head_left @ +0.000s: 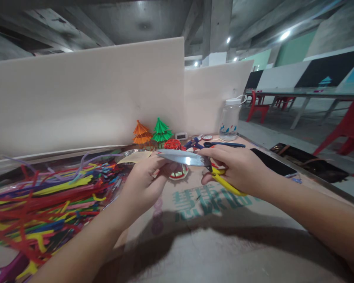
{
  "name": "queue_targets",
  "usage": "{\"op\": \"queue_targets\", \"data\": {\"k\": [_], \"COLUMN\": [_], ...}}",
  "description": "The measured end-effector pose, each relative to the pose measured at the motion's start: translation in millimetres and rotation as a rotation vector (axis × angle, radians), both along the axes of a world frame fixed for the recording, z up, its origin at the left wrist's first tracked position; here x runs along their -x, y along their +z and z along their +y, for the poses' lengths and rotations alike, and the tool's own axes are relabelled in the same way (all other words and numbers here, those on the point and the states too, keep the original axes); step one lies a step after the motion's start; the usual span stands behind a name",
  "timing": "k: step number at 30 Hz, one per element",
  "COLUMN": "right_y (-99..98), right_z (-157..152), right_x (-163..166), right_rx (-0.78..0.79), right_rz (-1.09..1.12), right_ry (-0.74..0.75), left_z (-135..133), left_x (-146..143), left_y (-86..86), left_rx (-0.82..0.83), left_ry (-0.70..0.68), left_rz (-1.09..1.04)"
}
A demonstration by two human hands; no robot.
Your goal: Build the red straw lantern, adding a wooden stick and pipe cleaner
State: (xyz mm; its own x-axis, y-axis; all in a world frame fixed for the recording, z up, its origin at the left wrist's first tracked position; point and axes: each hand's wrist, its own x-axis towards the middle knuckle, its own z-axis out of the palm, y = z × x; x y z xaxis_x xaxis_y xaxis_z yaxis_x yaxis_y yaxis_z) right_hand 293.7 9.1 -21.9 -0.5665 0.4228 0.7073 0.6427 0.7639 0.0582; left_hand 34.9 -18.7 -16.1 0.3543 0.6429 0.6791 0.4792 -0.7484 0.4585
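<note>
Head view: the scissors (pixel 207 162) are held above the worktop (pixel 141 239), between the two hands, with the blades (pixel 183 158) directed toward the left hand (pixel 149 177).

Right hand (pixel 238 167): the grip is curled around the yellow handles (pixel 228 186); the blades appear nearly together. Left hand: the grip is drawn in, thumb and fingers bunched near the blade tips. Whether it pinches a small piece or touches the metal cannot be told; the blades cover part of it.

Handling: the scissors are judged light and rigid, with most control at the handles. The shiny blades are likely smooth, slippery and sharp-edged. Take hold by the handle loops only; keep the left fingertips clear of the edges and points.

Surroundings: a red-and-white disc (pixel 179 173) lies beyond the left fingers, partly hidden. An orange tree (pixel 141 134) and a green tree (pixel 161 131) stand farther back; their thin, layered fringes are judged light and easily crushed. Fuzzy stems (pixel 61 188), probably soft and bendable, lie piled on the left.
</note>
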Motion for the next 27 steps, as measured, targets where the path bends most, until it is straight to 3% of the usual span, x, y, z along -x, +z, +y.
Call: {"op": "queue_targets", "data": {"k": [4,17,27], "right_y": [9.8,29.1,25.5], "right_z": [3,3,-1], "right_x": [-7,-22,-15], "right_rx": [0.136,0.084,0.114], "right_rz": [0.036,0.117,0.054], "right_ry": [-0.058,-0.15,-0.006], "left_z": [2,10,5], "left_x": [2,15,9], "left_y": [-2.3,-1.5,1.1], "left_rx": [0.094,0.178,0.218], "left_ry": [0.006,-0.026,-0.045], "left_rz": [-0.153,-0.342,-0.343]}}
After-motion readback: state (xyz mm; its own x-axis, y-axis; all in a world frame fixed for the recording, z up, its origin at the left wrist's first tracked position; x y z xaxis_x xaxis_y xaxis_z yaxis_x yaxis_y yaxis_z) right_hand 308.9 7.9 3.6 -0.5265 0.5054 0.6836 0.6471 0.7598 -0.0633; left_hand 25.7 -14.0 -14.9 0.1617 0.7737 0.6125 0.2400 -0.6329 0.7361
